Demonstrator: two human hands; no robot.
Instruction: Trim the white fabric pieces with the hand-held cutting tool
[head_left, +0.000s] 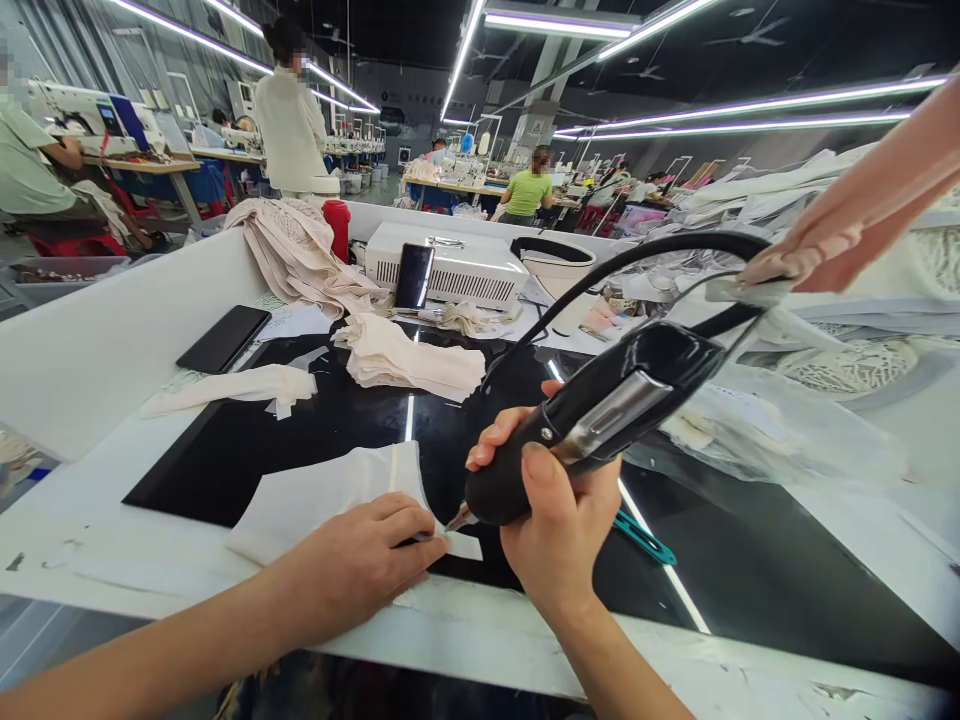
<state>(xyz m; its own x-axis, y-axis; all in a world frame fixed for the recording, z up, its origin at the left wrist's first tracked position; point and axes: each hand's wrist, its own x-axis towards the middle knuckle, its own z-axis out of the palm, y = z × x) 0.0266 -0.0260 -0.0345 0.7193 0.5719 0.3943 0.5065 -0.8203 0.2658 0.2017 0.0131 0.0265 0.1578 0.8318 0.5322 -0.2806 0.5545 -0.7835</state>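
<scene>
My right hand [559,510] is wrapped round a black handheld tool [600,410] with a metal lever and a black cable. Its narrow tip points down at the edge of a white fabric piece [330,495]. My left hand [367,560] lies on that fabric, fingers close together beside the tip, pressing it to the black board [712,560]; whether the fingertips pinch anything is hidden. A teal tool [645,538] rests on the board, right of my right hand. Further back lies a stack of cream fabric pieces [412,360].
Two phones, one lying flat [223,338] and one upright [413,276], stand near a white vented box [450,262]. Fabric heaps [292,250] sit behind. At the right, another person's hand [795,260] reaches in by the cable, near plastic bags [765,430].
</scene>
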